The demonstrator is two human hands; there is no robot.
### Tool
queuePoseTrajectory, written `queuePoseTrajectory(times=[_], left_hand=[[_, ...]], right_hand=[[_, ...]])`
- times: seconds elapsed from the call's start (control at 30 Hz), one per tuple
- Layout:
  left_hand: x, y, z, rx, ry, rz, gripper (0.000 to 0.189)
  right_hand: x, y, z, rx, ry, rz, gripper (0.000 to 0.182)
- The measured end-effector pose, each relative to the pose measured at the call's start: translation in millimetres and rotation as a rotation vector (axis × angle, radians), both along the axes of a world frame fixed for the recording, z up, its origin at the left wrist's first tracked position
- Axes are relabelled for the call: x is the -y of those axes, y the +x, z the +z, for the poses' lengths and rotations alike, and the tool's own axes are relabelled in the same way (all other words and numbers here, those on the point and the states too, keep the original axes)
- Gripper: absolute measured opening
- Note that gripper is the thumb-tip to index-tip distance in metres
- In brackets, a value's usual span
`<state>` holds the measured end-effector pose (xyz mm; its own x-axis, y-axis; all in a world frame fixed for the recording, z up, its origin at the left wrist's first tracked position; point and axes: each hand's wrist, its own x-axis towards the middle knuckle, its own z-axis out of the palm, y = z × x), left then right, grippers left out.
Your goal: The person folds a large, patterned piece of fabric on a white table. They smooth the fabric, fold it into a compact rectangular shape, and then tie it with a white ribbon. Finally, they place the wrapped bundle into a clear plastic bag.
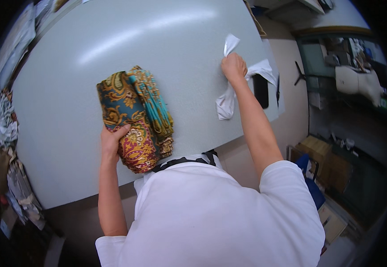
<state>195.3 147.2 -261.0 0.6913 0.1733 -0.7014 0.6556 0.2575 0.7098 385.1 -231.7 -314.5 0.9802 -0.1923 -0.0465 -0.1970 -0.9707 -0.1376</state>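
Observation:
My left hand [112, 142] grips the left side of a folded patterned fabric [123, 106], its thumb on top. The fabric is teal and gold at the far end and red and gold at the near end. Along its right side lies a turquoise and gold fringed part [153, 103] with gathered folds. Off to the right, my right hand [234, 68] is closed around a white cloth strip [230, 43]. One end sticks up past the fist, while other parts of white cloth [225, 105] hang towards me and to the right.
A pale table [60, 133] spans the space before me. Near its right edge a black smartphone [260, 91] lies partly under the white cloth. Crumpled fabrics [4, 120] line the left side. Beyond the table at right are a white dress form [357, 81] and a cardboard box [313, 150].

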Motion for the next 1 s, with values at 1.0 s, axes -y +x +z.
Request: queuePoseTrajectory(times=[1.0], left_hand=[[8, -5, 6, 0.077, -0.278, 0.061, 0.053]], right_hand=[[-155, -145, 15, -0.94, 1.778, -0.063, 0.039]])
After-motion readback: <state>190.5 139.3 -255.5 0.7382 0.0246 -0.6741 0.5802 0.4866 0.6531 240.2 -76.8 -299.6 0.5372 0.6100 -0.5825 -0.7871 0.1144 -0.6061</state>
